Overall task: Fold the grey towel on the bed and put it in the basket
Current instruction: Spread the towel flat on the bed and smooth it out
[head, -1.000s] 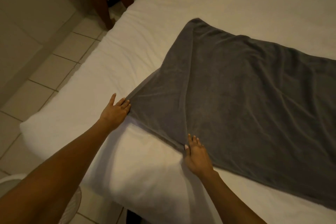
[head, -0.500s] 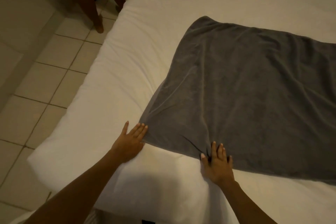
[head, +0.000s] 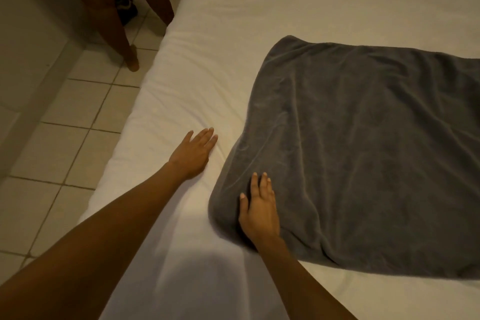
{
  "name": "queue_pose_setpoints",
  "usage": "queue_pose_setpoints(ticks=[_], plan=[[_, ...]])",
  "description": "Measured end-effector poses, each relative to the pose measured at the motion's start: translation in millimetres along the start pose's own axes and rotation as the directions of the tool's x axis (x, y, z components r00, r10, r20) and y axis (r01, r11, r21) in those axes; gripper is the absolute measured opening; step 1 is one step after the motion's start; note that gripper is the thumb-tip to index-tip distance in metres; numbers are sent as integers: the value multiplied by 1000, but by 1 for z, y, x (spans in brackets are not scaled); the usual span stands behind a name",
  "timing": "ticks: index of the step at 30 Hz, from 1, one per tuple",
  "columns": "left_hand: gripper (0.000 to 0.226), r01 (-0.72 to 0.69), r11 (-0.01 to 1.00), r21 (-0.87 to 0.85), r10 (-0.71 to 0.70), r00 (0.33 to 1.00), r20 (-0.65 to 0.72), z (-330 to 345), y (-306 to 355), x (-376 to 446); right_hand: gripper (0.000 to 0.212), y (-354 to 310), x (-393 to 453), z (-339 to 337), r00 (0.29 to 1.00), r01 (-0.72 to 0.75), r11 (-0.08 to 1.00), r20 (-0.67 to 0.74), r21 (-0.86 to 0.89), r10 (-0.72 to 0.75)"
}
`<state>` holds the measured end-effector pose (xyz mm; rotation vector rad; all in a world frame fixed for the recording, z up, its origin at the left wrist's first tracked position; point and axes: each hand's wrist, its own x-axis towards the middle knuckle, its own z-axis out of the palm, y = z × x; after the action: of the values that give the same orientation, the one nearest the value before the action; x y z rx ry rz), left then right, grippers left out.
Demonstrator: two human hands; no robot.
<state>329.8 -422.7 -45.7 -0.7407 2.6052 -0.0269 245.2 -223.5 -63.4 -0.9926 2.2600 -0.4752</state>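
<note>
The grey towel (head: 363, 143) lies spread flat on the white bed (head: 259, 8), running off the right edge of the view. My right hand (head: 259, 210) rests palm down on the towel's near left corner, fingers together and flat. My left hand (head: 193, 153) lies flat on the bare sheet just left of the towel's edge, not touching it, fingers slightly apart. No basket is in view.
Another person's bare legs (head: 114, 15) stand on the tiled floor (head: 59, 143) beside the bed's far left side. Dark shoes (head: 127, 2) lie on the floor behind them. The bed's left edge runs diagonally past my left arm.
My left hand has come off the towel's corner and now lies on the sheet beside it. My right hand has slid onto the towel. The near corner has rounded and smoothed out.
</note>
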Motion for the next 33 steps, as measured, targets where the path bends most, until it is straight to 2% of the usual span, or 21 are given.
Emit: queue_pose_setpoints(ticks=[3,7,13,15,18,22,25,27,30,33], plan=[[56,-9,999,39,9,1000,-19,-4,-13,28,59,-26,29,5,999,27,1000,-21,10,-27],[54,-26,1000,-1,26,999,-25,-8,-22,66,56,-51,63,10,987,91,994,-130,-54,-97],[54,-67,997,29,69,995,-77,-4,-26,117,85,-50,100,34,981,-124,984,-162,-130,102],[54,-90,996,29,92,991,-96,-3,-24,133,89,-46,103,39,965,-200,969,-199,-145,170],[53,-108,994,23,110,988,-113,-5,-18,156,89,-39,107,35,963,-211,969,-197,-129,184],[57,-77,997,-9,75,989,-124,-14,-1,184,82,-15,101,5,951,-230,970,-230,-84,205],[61,-74,992,-99,57,985,-162,-28,13,204,68,14,92,-20,894,-240,957,-422,-166,151],[66,-115,981,-156,84,977,-198,-42,24,219,66,37,93,-36,848,-286,938,-508,-197,152],[72,-157,971,-179,119,971,-207,-64,43,246,69,69,99,-62,850,-361,913,-471,-190,237],[74,-157,958,-240,111,975,-194,-73,63,272,67,105,109,-72,822,-449,879,-458,-158,338]])
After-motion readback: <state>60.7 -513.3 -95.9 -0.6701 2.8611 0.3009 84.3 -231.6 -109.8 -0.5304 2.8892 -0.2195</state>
